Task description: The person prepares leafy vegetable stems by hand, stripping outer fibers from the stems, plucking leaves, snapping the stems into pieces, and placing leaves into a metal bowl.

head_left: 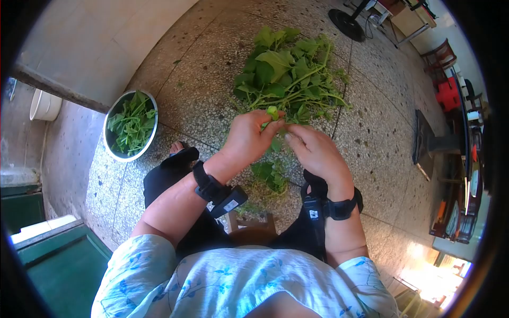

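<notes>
My left hand [248,133] is closed in a pinch around a leafy green sprig [273,112], whose small leaf pokes out above the thumb and forefinger. Right beside it, my right hand [316,152] has its thumb and fingers pressed together on the lower part of the same sprig. Just beyond both hands, a large heap of leafy green vines [289,71] lies on the speckled floor. Below the hands, between my knees, is a smaller pile of greens [270,175]. At the left, a metal basin [155,127] holds picked leaves and stems.
A low wooden stool [252,233] is under me. A white bucket [45,106] stands by the wall at far left, near a green door [66,267]. On the right are a table's black base [421,138], a wooden chair [440,55] and a red stool [448,95].
</notes>
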{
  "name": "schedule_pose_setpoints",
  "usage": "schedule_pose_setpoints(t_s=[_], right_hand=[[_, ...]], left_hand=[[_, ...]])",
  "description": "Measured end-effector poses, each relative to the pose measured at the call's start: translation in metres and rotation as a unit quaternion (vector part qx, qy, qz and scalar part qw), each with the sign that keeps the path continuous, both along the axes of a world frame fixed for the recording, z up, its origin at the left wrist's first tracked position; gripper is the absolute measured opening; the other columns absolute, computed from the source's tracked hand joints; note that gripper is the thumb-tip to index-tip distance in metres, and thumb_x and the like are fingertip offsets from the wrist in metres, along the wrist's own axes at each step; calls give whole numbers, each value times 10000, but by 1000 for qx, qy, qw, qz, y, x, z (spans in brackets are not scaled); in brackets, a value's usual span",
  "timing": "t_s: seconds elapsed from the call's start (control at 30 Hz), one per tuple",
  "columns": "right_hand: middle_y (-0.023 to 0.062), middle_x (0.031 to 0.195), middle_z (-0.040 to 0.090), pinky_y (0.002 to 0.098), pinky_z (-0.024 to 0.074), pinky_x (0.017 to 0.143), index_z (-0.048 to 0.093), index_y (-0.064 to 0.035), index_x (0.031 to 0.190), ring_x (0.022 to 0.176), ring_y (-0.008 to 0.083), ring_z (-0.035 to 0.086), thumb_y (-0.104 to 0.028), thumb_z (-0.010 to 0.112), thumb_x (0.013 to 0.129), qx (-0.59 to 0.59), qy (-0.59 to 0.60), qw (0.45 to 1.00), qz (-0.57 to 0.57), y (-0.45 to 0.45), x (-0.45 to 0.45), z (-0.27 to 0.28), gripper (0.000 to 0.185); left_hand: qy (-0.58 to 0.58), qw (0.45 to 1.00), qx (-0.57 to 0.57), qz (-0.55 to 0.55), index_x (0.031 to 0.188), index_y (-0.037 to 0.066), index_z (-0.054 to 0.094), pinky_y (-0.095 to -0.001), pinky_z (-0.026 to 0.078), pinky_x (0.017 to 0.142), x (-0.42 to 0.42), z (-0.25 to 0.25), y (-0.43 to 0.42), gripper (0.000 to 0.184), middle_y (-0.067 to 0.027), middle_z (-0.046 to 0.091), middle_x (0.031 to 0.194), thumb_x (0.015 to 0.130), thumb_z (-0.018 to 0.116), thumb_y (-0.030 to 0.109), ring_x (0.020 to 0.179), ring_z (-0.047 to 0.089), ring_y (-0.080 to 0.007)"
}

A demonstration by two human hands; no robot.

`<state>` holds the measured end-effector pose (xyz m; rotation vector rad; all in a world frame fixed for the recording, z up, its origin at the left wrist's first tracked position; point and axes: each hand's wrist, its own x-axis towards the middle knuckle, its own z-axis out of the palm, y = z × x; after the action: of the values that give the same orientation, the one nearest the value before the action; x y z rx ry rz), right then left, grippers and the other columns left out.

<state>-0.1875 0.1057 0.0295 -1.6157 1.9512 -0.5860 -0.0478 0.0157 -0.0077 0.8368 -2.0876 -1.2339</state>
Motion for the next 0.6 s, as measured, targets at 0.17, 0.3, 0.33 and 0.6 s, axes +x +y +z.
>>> schedule_pose_setpoints(t_s=[0.17, 0.3, 0.33, 0.6], right_hand=[[129, 733, 602, 309, 434, 577, 567, -25, 895, 618, 244, 579, -208, 523, 800, -3, -102, 993, -68, -10, 5, -16, 212], [16, 616, 543, 242, 382, 504, 566, 7, 767, 562, 87, 497, -171, 539, 802, -8, -321, 941, -111, -15, 6, -35, 183], [-15, 588, 512, 226, 362, 475, 563, 4, 737, 547, 55, 467, -172, 543, 803, 4, -331, 939, -95, -15, 7, -36, 190], [-52, 558, 443, 182, 270, 428, 571, -49, 735, 474, 23, 357, -142, 539, 804, 33, -490, 849, -193, -13, 18, -30, 120]], left_hand=[[21, 995, 97, -15, 886, -7, 615, -268, 444, 572, -1, 0, 4, 202, -113, 629, 858, 817, 558, 174, 639, 551, -132], [65, 995, 75, 6, 849, -11, 614, -275, 450, 580, -1, 1, 4, 192, -118, 627, 889, 811, 566, 171, 637, 555, -152], [51, 998, 28, -4, 852, -12, 612, -277, 452, 585, 1, 0, 3, 190, -122, 627, 882, 809, 569, 168, 644, 558, -149], [26, 997, -67, -14, 908, -16, 594, -280, 456, 614, 4, 1, 8, 206, -126, 621, 840, 811, 572, 164, 705, 570, -139]])
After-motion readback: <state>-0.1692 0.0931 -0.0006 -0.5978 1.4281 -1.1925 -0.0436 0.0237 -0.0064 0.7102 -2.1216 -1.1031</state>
